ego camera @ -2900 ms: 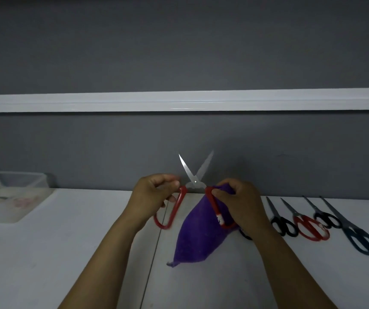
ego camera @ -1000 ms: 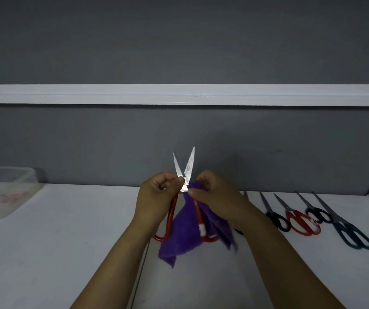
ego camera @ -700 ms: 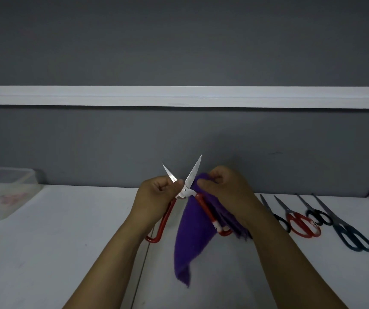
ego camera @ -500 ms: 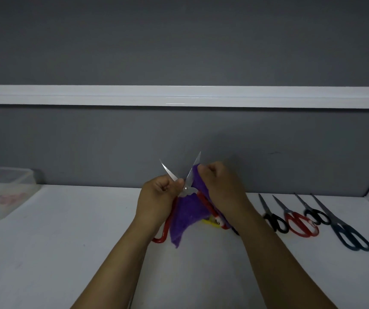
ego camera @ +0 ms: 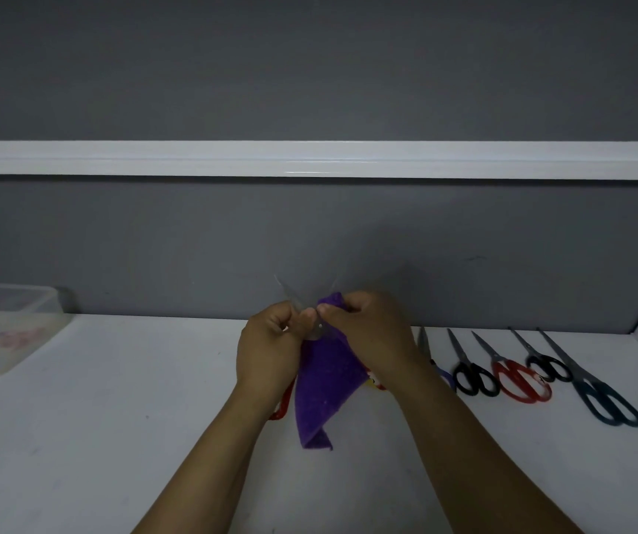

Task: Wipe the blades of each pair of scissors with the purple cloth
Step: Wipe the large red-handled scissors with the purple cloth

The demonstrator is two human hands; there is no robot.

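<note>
L hand (ego camera: 271,348) curled tight round the red-handled steel scissors (ego camera: 318,328), held up, blades apart & blurred. R hand (ego camera: 367,333) pinches the purple fabric cloth (ego camera: 325,387) right at the scissors' pivot, the rest hanging below them. Row of other scissors (ego camera: 518,379) on the white table (ego camera: 117,398), well right of the scissors.

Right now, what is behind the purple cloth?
The handles of the red scissors: a red bit shows at each side of the purple cloth. The rest of them is covered.
</note>
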